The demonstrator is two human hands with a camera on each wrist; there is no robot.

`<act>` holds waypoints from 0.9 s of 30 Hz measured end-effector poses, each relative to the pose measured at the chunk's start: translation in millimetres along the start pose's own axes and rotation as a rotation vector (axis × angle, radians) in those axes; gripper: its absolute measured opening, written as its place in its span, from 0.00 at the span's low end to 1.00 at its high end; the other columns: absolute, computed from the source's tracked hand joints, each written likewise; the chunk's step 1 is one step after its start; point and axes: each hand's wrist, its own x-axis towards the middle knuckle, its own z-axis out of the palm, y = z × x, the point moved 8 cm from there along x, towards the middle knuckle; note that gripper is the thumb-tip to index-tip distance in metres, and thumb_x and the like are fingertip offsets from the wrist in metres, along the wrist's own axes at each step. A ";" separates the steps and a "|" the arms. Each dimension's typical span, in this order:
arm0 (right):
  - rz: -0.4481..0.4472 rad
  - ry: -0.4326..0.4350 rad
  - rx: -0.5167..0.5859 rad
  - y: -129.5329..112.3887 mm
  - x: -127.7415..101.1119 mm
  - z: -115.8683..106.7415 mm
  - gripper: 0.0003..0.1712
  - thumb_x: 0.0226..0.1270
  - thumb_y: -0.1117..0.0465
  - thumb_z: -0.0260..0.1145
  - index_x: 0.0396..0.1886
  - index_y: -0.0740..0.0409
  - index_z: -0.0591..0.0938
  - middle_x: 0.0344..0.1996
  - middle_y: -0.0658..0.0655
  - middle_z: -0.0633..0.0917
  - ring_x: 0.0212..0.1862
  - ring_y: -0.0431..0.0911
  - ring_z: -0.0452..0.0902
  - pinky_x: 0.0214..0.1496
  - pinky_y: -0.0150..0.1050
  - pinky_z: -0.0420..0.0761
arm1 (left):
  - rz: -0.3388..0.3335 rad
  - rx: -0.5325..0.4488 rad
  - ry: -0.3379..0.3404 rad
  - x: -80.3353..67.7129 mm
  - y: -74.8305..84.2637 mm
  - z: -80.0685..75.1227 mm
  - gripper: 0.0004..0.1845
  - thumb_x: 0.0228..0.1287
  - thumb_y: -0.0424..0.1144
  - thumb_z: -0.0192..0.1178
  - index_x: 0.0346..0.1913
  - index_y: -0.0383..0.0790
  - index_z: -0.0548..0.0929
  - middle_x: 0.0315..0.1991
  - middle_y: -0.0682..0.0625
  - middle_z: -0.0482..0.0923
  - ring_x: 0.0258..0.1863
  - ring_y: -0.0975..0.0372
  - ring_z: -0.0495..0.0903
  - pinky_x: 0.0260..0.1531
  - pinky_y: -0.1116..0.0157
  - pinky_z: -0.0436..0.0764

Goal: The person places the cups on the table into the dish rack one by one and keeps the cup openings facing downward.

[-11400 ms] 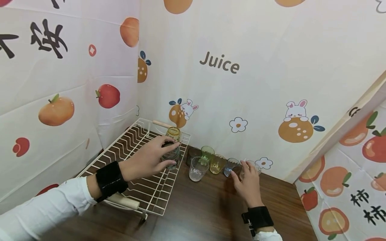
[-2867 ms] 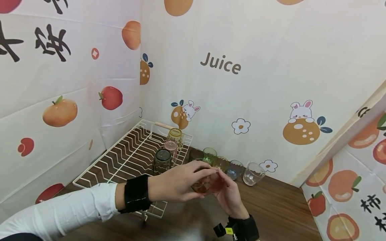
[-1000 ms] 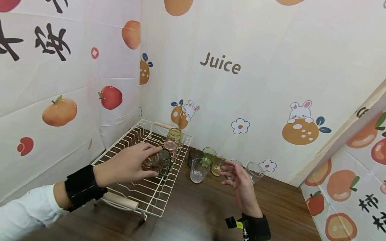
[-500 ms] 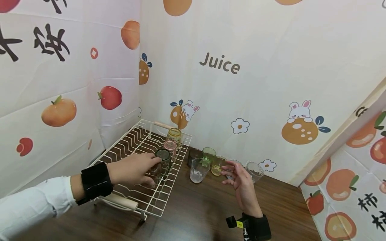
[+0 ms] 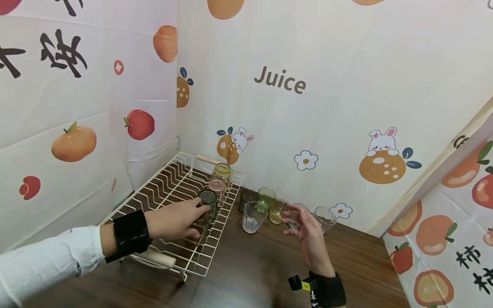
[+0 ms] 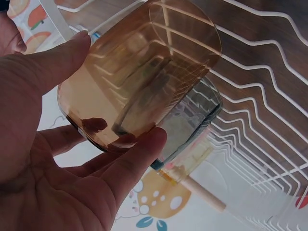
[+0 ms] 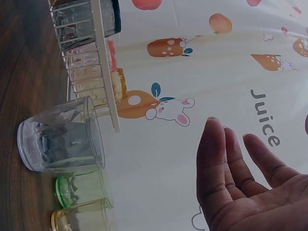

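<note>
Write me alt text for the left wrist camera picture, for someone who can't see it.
A left hand grips an amber glass upside down over a white wire rack. A dark grey glass stands close behind it on the rack.

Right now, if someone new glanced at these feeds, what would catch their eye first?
Probably the left hand gripping an amber glass, mouth down, on the white wire rack beside three other upturned glasses. Next, the row of coloured glasses standing on the wooden table against the "Juice" backdrop, with the right hand hanging open and empty near them.
</note>
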 end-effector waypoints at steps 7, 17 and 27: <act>-0.007 -0.001 -0.005 0.9 0.4 -0.3 0.35 0.91 0.46 0.43 0.75 0.73 0.67 0.55 0.52 0.87 0.54 0.42 0.85 0.47 0.37 0.90 | 0.002 -0.031 0.026 2.3 -1.7 0.4 0.38 0.63 0.50 0.78 0.70 0.34 0.78 0.54 0.41 0.78 0.52 0.53 0.83 0.56 0.49 0.86; -0.021 -0.009 -0.003 -0.8 1.0 -0.6 0.35 0.91 0.46 0.43 0.74 0.74 0.66 0.56 0.55 0.86 0.54 0.43 0.85 0.47 0.36 0.89 | 0.006 0.002 0.025 2.8 -0.9 1.5 0.38 0.63 0.51 0.78 0.70 0.35 0.78 0.55 0.40 0.79 0.54 0.52 0.84 0.56 0.49 0.87; -0.066 -0.016 -0.002 -7.6 -1.2 -1.6 0.33 0.92 0.48 0.43 0.74 0.75 0.67 0.53 0.47 0.87 0.53 0.39 0.86 0.46 0.35 0.90 | 0.006 -0.041 0.020 1.8 -1.0 0.4 0.38 0.64 0.49 0.78 0.71 0.35 0.77 0.57 0.38 0.79 0.55 0.50 0.85 0.58 0.47 0.87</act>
